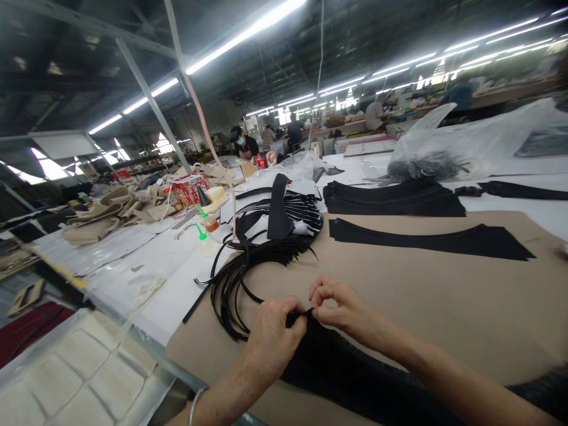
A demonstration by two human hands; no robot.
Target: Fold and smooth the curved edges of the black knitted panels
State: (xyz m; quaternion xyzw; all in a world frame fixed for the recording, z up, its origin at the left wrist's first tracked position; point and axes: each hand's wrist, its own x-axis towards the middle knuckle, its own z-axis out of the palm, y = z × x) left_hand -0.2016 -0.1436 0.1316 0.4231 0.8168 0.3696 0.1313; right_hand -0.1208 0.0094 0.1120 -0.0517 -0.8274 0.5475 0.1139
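A large black sheet piece (pixel 337 367), leather or fabric, lies in front of me and runs off toward the lower right. My left hand (pixel 277 328) is closed on its upper left edge, thumb and fingers pinched together. Close beside it, my right hand (pixel 332 302) pinches the same edge between thumb and forefinger. The fingertips of both hands almost meet there. Just beyond my left hand, a loose bundle of thin black strips (pixel 226 296) curves over the tan board (pixel 399 290). A flat black curved panel (pixel 426 239) rests on the board farther out.
A stack of black panels (pixel 390 198) and a clear plastic bag (pixel 479 142) lie at the back right. Cut black pieces (pixel 278 207) are heaped behind the strips. Small green-capped bottles (pixel 208 222) stand at left, near tan pieces (pixel 106 213). A co-worker (pixel 244 145) is farther back.
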